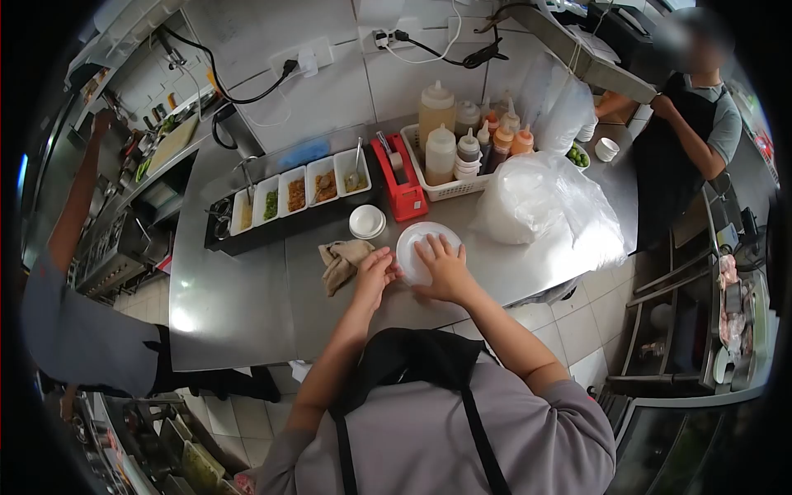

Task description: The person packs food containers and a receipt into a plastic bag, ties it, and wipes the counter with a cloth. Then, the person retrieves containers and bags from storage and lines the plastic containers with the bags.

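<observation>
On the steel table in front of me sits a round white container with a translucent top point(406, 262). My right hand point(445, 271) lies on its top, fingers spread and pressing flat. At the container's left rim is my left hand point(375, 276), its fingers bent together against the edge; the fingertips are partly hidden. A crumpled beige cloth point(340, 264) lies just left of that hand. Behind it stand stacked small white bowls point(366, 222). A red tape dispenser point(398, 177) stands behind the container.
A black holder point(264, 233) carries several white food tubs. Squeeze bottles point(441, 153) fill a white basket point(454, 190). A large clear plastic bag point(528, 198) bulges at the right. One person point(685, 140) stands at far right, another point(91, 322) at left.
</observation>
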`<move>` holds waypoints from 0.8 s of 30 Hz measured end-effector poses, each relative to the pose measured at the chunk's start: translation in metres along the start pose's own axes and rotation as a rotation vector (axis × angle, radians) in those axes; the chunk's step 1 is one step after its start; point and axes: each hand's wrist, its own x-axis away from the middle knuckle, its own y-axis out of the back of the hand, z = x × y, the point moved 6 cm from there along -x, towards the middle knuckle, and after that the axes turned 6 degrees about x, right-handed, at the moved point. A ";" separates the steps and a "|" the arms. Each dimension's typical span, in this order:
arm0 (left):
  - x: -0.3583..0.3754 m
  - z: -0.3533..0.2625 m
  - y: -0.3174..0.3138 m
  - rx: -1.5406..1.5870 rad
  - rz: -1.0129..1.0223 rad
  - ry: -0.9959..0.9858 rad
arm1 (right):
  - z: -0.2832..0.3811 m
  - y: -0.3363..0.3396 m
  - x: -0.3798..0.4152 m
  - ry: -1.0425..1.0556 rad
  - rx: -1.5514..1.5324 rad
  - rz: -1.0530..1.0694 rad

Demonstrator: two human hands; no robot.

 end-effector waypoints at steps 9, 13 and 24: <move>-0.003 0.006 -0.005 -0.510 0.126 -0.299 | -0.023 0.001 -0.014 0.015 -0.269 -0.009; -0.016 0.025 0.000 -0.115 0.054 -0.031 | 0.008 0.016 -0.007 -0.058 0.128 -0.069; -0.046 0.034 0.003 -0.278 0.136 0.016 | 0.009 -0.006 -0.024 -0.127 0.224 -0.216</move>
